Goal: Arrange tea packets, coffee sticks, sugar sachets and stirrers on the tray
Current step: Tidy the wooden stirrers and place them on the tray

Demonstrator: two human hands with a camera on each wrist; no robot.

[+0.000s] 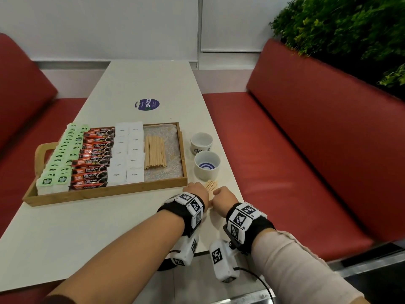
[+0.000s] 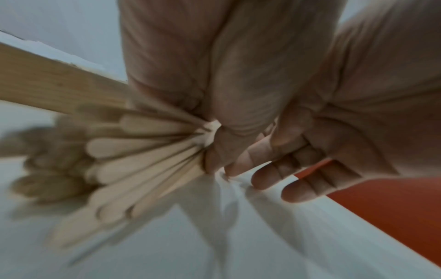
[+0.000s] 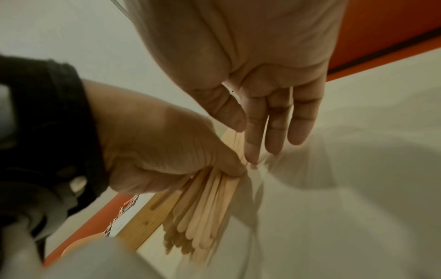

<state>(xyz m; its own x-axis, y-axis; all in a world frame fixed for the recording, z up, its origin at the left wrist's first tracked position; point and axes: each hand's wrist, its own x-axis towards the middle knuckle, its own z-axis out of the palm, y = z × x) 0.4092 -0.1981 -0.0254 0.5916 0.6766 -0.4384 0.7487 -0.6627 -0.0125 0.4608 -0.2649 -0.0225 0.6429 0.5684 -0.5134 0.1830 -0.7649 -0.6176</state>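
Even indoor light, wrist views blurred, head view edges warped

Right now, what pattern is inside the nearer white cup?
Blue concentric rings on the bottom of the nearer cup, seen best in the head view.

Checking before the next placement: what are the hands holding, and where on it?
The left hand pinches a bundle of wooden stirrers at one end. The right hand holds nothing, fingers straight beside it.
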